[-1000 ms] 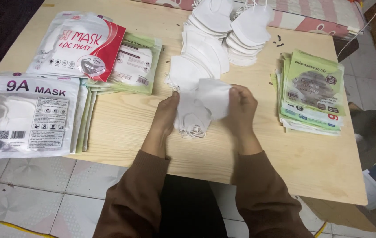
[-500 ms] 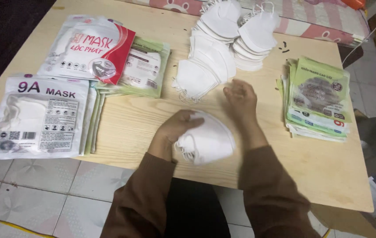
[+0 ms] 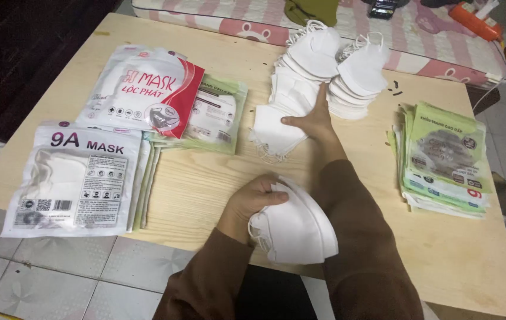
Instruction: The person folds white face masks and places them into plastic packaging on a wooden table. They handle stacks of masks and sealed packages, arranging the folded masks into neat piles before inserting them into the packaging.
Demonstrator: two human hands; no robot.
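My left hand (image 3: 250,204) grips a small stack of folded white face masks (image 3: 297,228) near the front edge of the wooden table (image 3: 217,184). My right hand (image 3: 311,118) reaches forward and rests on a long leaning pile of loose white masks (image 3: 285,109) in the middle of the table, thumb on top of the nearest masks. Both arms wear brown sleeves. A second pile of white masks (image 3: 356,80) stands just right of the hand.
A stack of green printed pouches (image 3: 445,157) lies at the right. At the left lie white mask packs (image 3: 75,178), a red and white pack (image 3: 143,92) and a green pack (image 3: 217,115). A pink patterned mattress (image 3: 395,35) borders the far edge. Tiled floor shows below.
My right hand left the masks held in front of me and reached forward onto the loose pile. My left hand now holds the stack alone, lower and nearer the table's edge.
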